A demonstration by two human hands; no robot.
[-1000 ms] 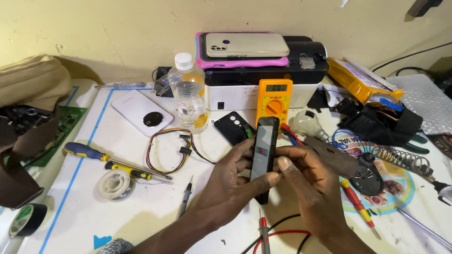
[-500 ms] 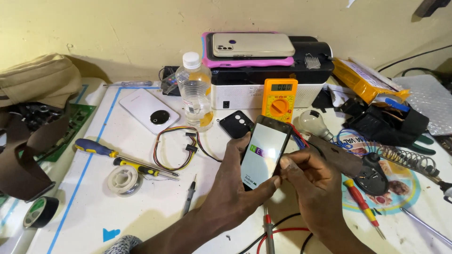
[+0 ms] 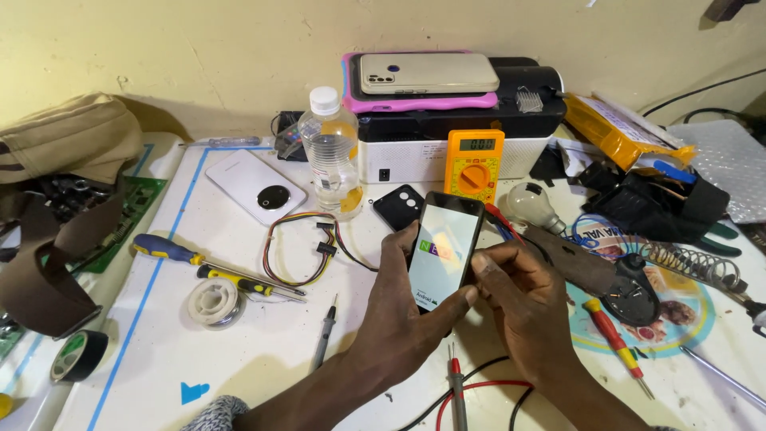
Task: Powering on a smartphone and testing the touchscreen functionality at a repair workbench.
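A black smartphone with a lit white screen is held upright over the white work mat. My left hand wraps around its left side and bottom, thumb across the lower edge. My right hand presses its fingers against the phone's right edge. An orange multimeter stands just behind the phone, and its red probe lies below my hands.
A water bottle, a white phone cover, a coloured wire loom, two screwdrivers, a solder spool, tape roll, bulb and soldering stand lie around. Phones sit on a printer behind.
The phone has turned from nearly edge-on to face me, and its screen now shows a lit white image. Both hands stayed on it.
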